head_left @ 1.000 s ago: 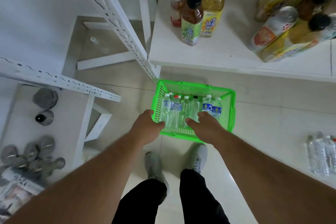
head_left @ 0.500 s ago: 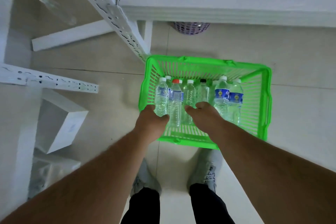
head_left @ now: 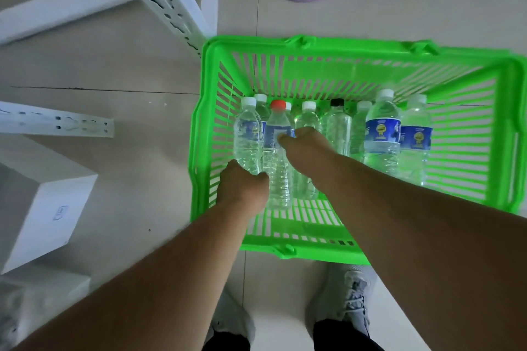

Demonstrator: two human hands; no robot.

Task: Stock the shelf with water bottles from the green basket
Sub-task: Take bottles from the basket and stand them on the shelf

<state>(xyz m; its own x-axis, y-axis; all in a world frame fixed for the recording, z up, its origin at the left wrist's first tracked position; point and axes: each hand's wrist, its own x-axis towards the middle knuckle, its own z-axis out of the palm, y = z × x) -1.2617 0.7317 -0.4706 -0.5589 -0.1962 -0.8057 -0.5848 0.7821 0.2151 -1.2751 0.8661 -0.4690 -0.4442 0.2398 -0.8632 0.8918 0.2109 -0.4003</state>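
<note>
Bottles (head_left: 382,134) of ribbed clear plastic stand caps-up along the slatted green basket (head_left: 313,45)'s left wall; my left hand (head_left: 242,188) and right hand (head_left: 305,148) curl on two.

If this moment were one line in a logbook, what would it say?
stage: reaching into green basket | left hand: at clear bottle's base | right hand: on red-capped bottle | shelf: out of view

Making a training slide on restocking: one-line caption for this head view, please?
Both hands, left hand and right hand, reach into the green basket of upright water bottles.
</note>
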